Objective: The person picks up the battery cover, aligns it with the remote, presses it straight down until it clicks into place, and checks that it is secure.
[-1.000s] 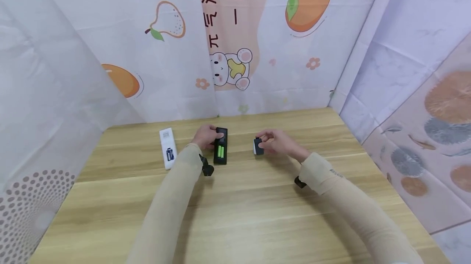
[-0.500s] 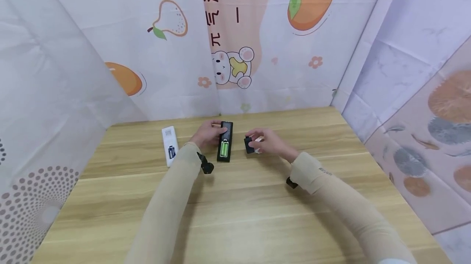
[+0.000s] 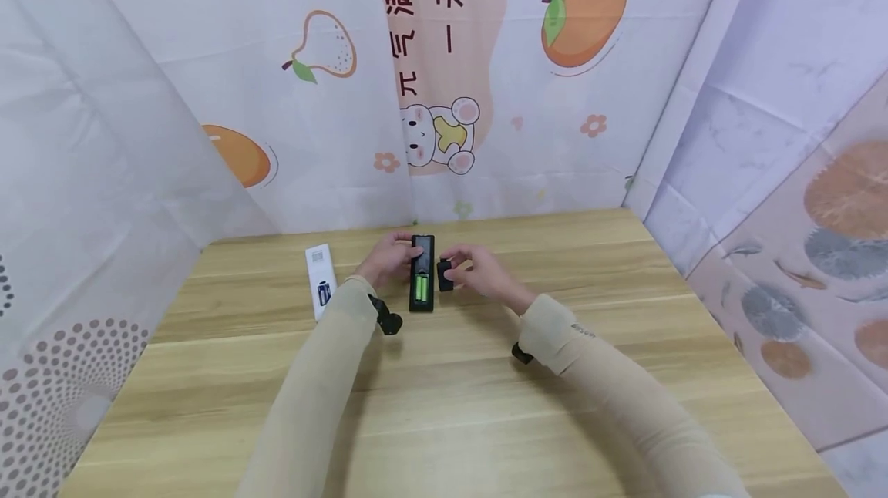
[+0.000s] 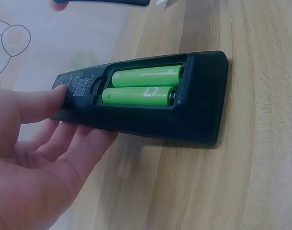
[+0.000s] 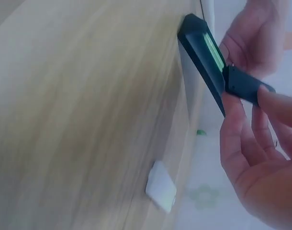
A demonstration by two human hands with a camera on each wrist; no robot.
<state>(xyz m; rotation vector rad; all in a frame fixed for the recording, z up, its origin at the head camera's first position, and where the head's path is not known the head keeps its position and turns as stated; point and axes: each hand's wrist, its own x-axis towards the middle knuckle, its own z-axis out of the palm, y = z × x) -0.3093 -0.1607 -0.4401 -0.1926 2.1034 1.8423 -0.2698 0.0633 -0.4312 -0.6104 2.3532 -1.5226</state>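
My left hand (image 3: 388, 260) grips a black remote control (image 4: 198, 105) by its far end, thumb on the back face and fingers beneath. Its back faces up, tilted in the left wrist view, with the battery compartment uncovered. Two green batteries (image 4: 143, 86) lie side by side in that compartment. Between thumb and fingers, my right hand (image 3: 479, 273) pinches a small black battery cover (image 5: 244, 85). In the head view the cover (image 3: 445, 276) is just right of the remote. Whether the two touch I cannot tell.
A white remote-shaped object (image 3: 320, 282) with a dark battery picture lies on the wooden table (image 3: 444, 405) to the left. A small white piece (image 5: 161, 187) lies on the table in the right wrist view. A printed curtain (image 3: 333, 136) hangs behind the table.
My right hand has carried the battery cover left, close beside the remote. The left hand keeps hold of the remote, which has shifted and turned slightly.
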